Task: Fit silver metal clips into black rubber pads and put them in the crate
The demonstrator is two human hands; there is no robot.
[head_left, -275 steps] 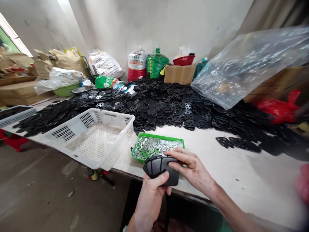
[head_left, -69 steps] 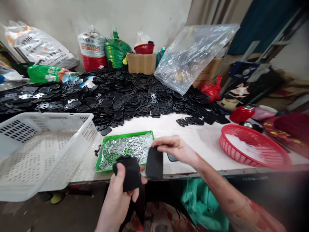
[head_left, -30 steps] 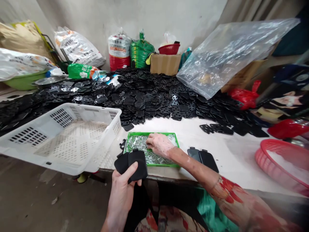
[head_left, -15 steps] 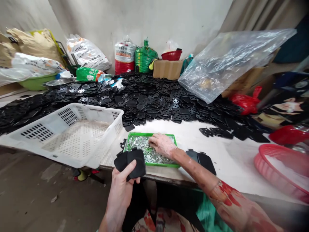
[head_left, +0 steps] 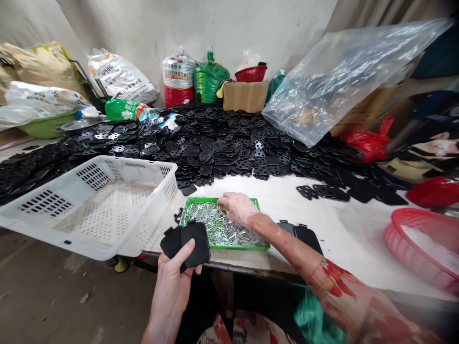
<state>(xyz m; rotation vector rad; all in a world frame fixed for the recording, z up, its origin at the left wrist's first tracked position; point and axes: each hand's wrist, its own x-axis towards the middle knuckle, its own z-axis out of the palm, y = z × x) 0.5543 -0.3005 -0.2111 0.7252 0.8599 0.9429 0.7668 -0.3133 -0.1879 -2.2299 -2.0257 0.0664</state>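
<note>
My left hand (head_left: 172, 282) holds a fanned pair of black plastic plates (head_left: 186, 241) just below the table's front edge, thumb pressed on the top one. My right hand (head_left: 236, 208) reaches into the green tray (head_left: 263, 246), palm down, fingers curled among the small silvery metal pieces (head_left: 215, 224); what they pinch is hidden. Two more black plates (head_left: 304, 235) lie on the table beside my right forearm.
A white perforated basket (head_left: 89, 205) overhangs the table's left front edge. A large heap of black plates (head_left: 222, 148) covers the back of the table. A clear plastic bag (head_left: 344, 76) leans at the right. A red basket (head_left: 419, 243) stands at far right.
My right hand put two black plates down on the table at the right, then moved into the green tray. My left hand keeps its plates, now slightly lower and to the left.
</note>
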